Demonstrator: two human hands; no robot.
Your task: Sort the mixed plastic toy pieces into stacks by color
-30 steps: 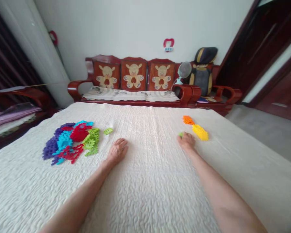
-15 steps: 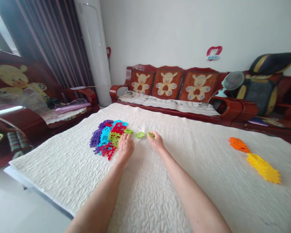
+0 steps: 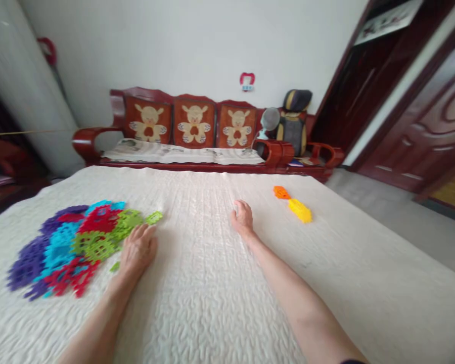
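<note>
My left hand (image 3: 138, 247) lies flat and open on the white quilt (image 3: 220, 303), its fingers touching the right edge of a pile of coloured plastic lattice pieces (image 3: 68, 242) in purple, blue, red and green. One loose green piece (image 3: 154, 217) lies just beyond its fingertips, and a small green bit (image 3: 115, 266) sits by the wrist. My right hand (image 3: 242, 220) rests on the quilt near the middle with loosely spread fingers and nothing visible in it. An orange piece (image 3: 281, 192) and a yellow piece (image 3: 300, 210) lie to its right.
A red wooden sofa (image 3: 191, 126) with bear-print cushions stands behind the quilt, with a small fan (image 3: 269, 119) and a dark bag (image 3: 293, 126) at its right end. Dark wooden doors (image 3: 420, 126) are on the right, and a white column (image 3: 18, 91) on the left.
My right hand has left the green pieces by the pile and moved right toward the middle of the quilt. My left hand stays at the pile. The view has swung right.
</note>
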